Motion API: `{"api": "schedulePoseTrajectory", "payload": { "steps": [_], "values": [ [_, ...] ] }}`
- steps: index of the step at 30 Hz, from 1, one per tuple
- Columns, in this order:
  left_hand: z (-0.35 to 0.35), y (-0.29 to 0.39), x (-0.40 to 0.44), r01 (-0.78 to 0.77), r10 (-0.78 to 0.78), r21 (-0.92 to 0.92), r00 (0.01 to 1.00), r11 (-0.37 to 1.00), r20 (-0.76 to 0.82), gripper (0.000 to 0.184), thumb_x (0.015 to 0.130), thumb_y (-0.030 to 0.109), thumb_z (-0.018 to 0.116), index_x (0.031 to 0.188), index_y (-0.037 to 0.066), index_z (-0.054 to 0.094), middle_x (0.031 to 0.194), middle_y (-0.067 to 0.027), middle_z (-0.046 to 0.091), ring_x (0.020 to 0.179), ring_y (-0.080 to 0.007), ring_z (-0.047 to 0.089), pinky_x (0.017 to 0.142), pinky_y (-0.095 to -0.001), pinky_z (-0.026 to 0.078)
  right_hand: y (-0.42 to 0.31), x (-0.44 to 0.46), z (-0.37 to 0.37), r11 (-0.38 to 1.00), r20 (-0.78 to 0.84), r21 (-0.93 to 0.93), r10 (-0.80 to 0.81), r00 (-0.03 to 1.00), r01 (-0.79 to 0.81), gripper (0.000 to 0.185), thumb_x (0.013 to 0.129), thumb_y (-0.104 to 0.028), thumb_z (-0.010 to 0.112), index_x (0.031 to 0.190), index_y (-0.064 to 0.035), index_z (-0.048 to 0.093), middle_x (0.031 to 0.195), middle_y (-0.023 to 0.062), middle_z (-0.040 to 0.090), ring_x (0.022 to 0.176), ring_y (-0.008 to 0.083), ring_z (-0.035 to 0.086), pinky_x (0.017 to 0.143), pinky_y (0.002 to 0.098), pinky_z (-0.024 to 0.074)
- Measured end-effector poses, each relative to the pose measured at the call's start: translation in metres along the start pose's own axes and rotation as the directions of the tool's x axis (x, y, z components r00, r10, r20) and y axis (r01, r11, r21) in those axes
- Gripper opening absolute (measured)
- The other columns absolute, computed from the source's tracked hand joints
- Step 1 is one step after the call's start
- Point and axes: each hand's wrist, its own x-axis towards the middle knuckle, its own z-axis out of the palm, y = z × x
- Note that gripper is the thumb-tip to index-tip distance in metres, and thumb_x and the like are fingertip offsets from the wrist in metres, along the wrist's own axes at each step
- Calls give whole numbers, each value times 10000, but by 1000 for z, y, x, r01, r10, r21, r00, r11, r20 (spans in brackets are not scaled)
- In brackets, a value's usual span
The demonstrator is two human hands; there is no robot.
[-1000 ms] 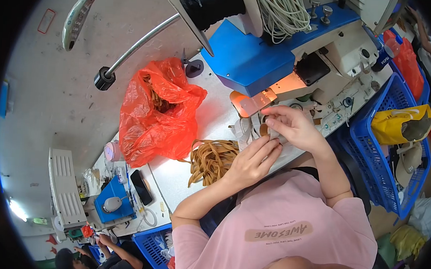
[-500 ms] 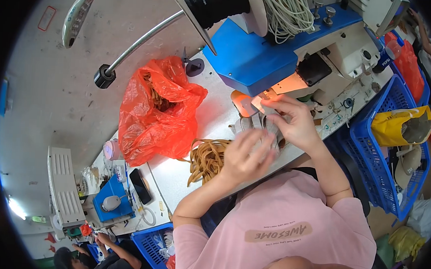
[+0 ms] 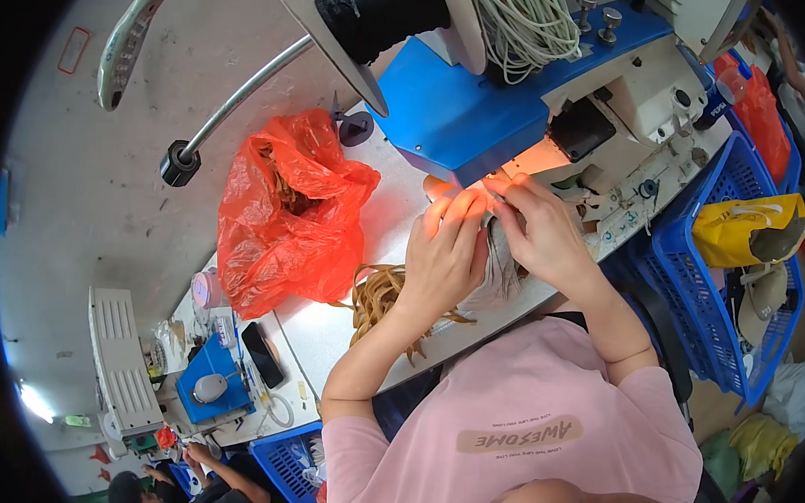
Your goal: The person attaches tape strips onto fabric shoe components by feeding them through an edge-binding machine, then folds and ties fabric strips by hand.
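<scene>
My left hand (image 3: 441,253) is at the lit working area of a blue and white sewing machine (image 3: 474,109), fingers bent and pressed together. My right hand (image 3: 542,230) is beside it, thumb and fingers pinched near the same spot. Whatever sits between the fingertips is too small and hidden to name. Below and between the hands lie grey fabric-like pieces (image 3: 499,279), partly covered. A tangled bundle of brown strips (image 3: 377,300) lies on the white table (image 3: 316,333) by my left wrist.
A red plastic bag (image 3: 276,227) holding brown strips stands left of the machine. A spool of black cord (image 3: 383,18) and a white cord coil (image 3: 523,30) are overhead. Blue baskets (image 3: 692,294) stand at right. A phone (image 3: 261,353) lies at left; another person (image 3: 227,479) sits lower left.
My left hand has moved up and forward from over the grey pieces to the machine's lit area. My right hand has shifted slightly and the two hands are now close together.
</scene>
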Motion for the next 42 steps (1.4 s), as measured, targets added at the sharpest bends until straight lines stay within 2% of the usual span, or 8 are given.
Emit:
{"api": "schedulePoseTrajectory", "payload": {
  "steps": [12, 18, 24, 27, 33, 36, 39, 42],
  "values": [
    [6, -5, 0, 3, -3, 5, 1000, 1000, 3, 482, 714, 17, 669, 1182, -4, 555, 1217, -135, 536, 1057, -320, 517, 860, -393, 453, 11, 2, 5, 980, 19, -150, -132, 991, 133, 309, 885, -64, 525, 1182, 4, 574, 965, 160, 588, 889, 330, 595, 769, 421, 492],
    [8, -9, 0, 16, -16, 9, 1000, 1000, 5, 497, 722, 25, 676, 1202, 3, 552, 1214, -131, 543, 1055, -326, 512, 861, -406, 454, 8, 7, 4, 991, 58, -129, -38, 998, 45, 272, 904, -99, 515, 1144, -6, 601, 971, 163, 613, 866, 329, 618, 757, 425, 497],
    [2, -11, 2, 54, -53, -64, 999, 996, 10, 478, 733, 42, 681, 1190, -14, 552, 1197, -151, 562, 1041, -353, 516, 873, -432, 446, 7, 10, 4, 999, 14, -54, 0, 1000, 1, 253, 910, -110, 514, 1118, -3, 613, 1012, 166, 651, 848, 331, 638, 745, 426, 508],
    [4, -11, 1, 52, -54, -86, 998, 995, -19, 448, 744, 46, 676, 1169, -25, 555, 1168, -166, 580, 1028, -362, 523, 878, -436, 445, 7, 10, 5, 999, -9, -25, 25, 1000, -25, 246, 911, -127, 528, 1097, 1, 624, 973, 166, 657, 807, 330, 638, 718, 423, 507],
    [-1, -7, 7, 56, -56, -13, 998, 998, -5, 391, 767, 56, 661, 1137, -31, 570, 1148, -175, 589, 1016, -369, 526, 873, -437, 449, 2, 12, 2, 990, 2, 70, 119, 993, -119, 228, 892, -158, 579, 1039, -2, 657, 774, 149, 646, 695, 322, 612, 633, 417, 477],
    [-3, -5, 10, 59, -60, 16, 998, 998, 22, 375, 775, 63, 657, 1128, -32, 576, 1131, -180, 597, 1009, -375, 529, 867, -438, 452, -1, 12, -4, 992, 37, 27, 124, 992, -125, 225, 880, -159, 594, 1034, -11, 664, 736, 138, 637, 658, 317, 598, 608, 421, 466],
    [-4, -4, 10, 65, -66, 35, 997, 997, 34, 359, 781, 70, 654, 1118, -34, 583, 1116, -184, 603, 1001, -380, 532, 864, -438, 455, 2, 11, -6, 995, 26, -27, 91, 995, -91, 225, 876, -166, 602, 1034, -21, 667, 729, 136, 633, 676, 306, 601, 610, 417, 468],
    [-4, -3, 11, 65, -66, 36, 998, 997, 24, 344, 789, 75, 648, 1109, -37, 589, 1110, -186, 606, 993, -382, 536, 863, -438, 456, -6, 12, -10, 995, -47, -95, -33, 998, 29, 198, 866, -168, 607, 983, -20, 667, 733, 123, 634, 722, 292, 602, 653, 407, 469]
  ]
}}
